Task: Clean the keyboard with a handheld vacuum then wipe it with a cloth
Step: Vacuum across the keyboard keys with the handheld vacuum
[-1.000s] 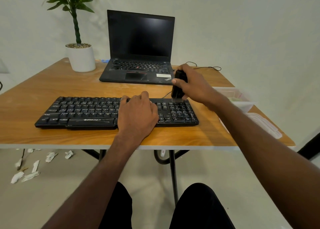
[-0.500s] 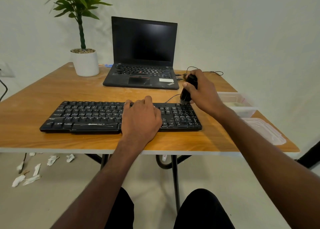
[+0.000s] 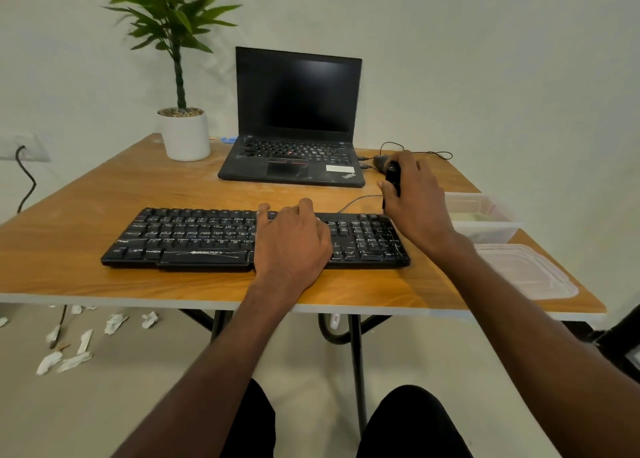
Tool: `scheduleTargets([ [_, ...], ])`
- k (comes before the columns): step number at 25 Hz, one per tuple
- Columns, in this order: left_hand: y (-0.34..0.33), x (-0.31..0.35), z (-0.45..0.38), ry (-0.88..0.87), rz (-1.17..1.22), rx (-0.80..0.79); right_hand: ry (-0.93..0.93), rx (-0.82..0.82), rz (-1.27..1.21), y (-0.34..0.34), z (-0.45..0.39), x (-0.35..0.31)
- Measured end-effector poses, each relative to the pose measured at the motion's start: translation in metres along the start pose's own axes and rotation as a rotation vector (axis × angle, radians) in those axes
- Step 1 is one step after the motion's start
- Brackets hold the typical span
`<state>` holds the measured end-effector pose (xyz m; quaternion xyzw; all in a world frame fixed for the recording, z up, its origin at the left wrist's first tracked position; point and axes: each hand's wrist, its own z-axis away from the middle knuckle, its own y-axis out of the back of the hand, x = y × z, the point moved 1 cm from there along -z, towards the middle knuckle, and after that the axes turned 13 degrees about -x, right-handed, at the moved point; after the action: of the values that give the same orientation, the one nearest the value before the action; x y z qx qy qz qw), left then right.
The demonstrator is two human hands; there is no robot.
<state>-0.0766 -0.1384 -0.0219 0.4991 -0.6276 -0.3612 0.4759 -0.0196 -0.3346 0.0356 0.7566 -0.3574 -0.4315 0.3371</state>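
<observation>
Black handheld vacuum [image 3: 393, 180] gripped in right hand [image 3: 414, 203]; left hand [image 3: 292, 246] flat, pinning black plastic keyboard [image 3: 194, 237]. Loose hold lets it skid.

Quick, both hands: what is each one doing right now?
Left hand: open, resting palm-down on the keyboard, holding nothing.
Right hand: grips the black handheld vacuum at the keyboard's far right corner.

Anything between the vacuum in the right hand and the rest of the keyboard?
Yes: the left hand rests flat on the keyboard mid-right, between the handheld vacuum gripped by the right hand at the far-right corner and the left keys.
</observation>
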Motion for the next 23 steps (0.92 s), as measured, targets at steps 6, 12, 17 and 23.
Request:
scheduleTargets([
  [6, 0.039, -0.046, 0.028, -0.066, 0.249, 0.222, -0.214, 0.013, -0.87, -0.01, 0.009, -0.035],
  [12, 0.094, -0.219, 0.039, 0.104, 0.558, -0.167, -0.242, -0.205, -1.232, -0.043, 0.002, -0.093],
  [17, 0.092, -0.271, 0.04, 0.099, 0.769, -0.287, -0.1, -0.275, -1.064, -0.084, -0.02, -0.159],
  [23, 0.085, -0.285, 0.035, 0.032, 0.675, -0.603, 0.084, -0.32, -0.887, -0.137, -0.046, -0.226],
])
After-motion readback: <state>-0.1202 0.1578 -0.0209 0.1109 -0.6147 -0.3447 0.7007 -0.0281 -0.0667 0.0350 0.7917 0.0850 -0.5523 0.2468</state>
